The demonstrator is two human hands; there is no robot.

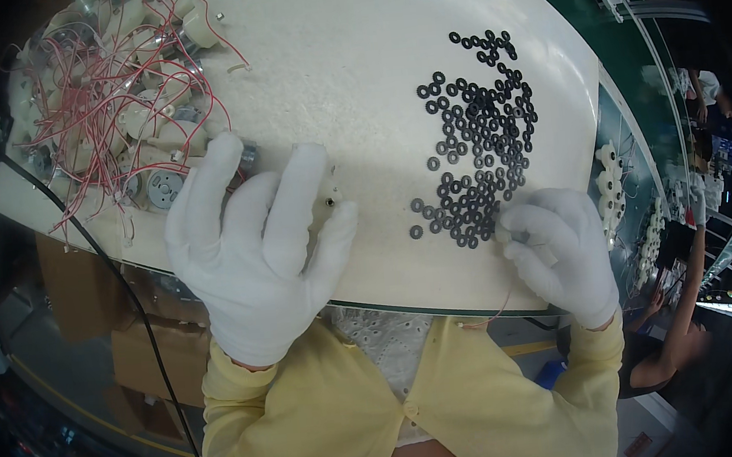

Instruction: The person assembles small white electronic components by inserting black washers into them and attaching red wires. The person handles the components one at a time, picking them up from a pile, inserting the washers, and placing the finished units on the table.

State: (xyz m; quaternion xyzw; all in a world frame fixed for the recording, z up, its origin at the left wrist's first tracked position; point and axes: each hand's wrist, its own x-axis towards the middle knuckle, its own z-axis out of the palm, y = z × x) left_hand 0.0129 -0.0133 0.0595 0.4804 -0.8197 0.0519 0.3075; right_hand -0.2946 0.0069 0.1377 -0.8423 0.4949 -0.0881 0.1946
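Note:
My left hand, in a white glove, is over the table with its fingers stretched and spread, beside a heap of small motors with pale plastic housings and tangled red and white wires. A metal motor can shows between its fingertips. Between index finger and thumb, a small round part with a dark hole is visible. My right hand, also gloved, is closed in a pinch at the near right edge of many loose black rings. Its fingers hide most of what they hold. A thin wire hangs below that hand.
The white table has a curved edge. A black cable runs down at left, near cardboard boxes below the table. White parts lie on a surface at right. Another person's raised arm shows at far right.

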